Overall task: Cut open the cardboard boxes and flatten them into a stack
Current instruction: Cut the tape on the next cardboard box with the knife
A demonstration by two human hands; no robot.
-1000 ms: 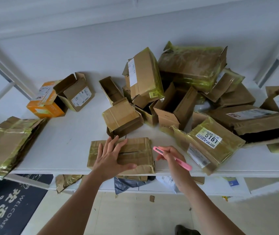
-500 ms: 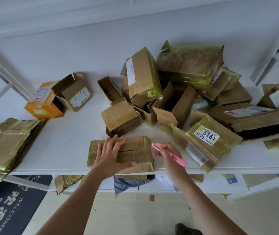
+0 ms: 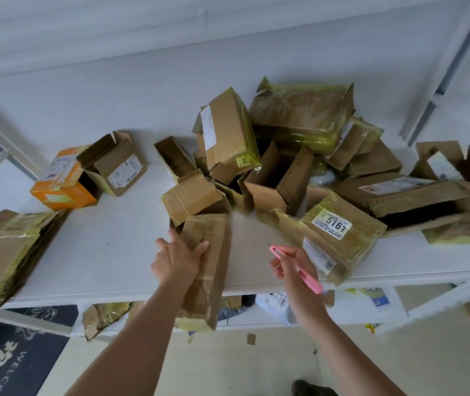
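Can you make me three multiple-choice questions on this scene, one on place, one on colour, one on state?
1. Where is the stack of flattened cardboard?
A. far left of the table
B. on the floor
C. far right of the table

2. What colour is the cutter?
A. blue
B. pink
C. black

3. What is the left hand doing?
A. hanging free
B. holding the cutter
C. gripping a taped box

Answers: 1 A, it lies at the table's left end. 2 B, the right hand holds a pink one. 3 C, its fingers wrap the box's edge.

Your left hand (image 3: 177, 260) and right hand (image 3: 291, 265) bare, forearms unsleeved, no rings, watch or gloves visible
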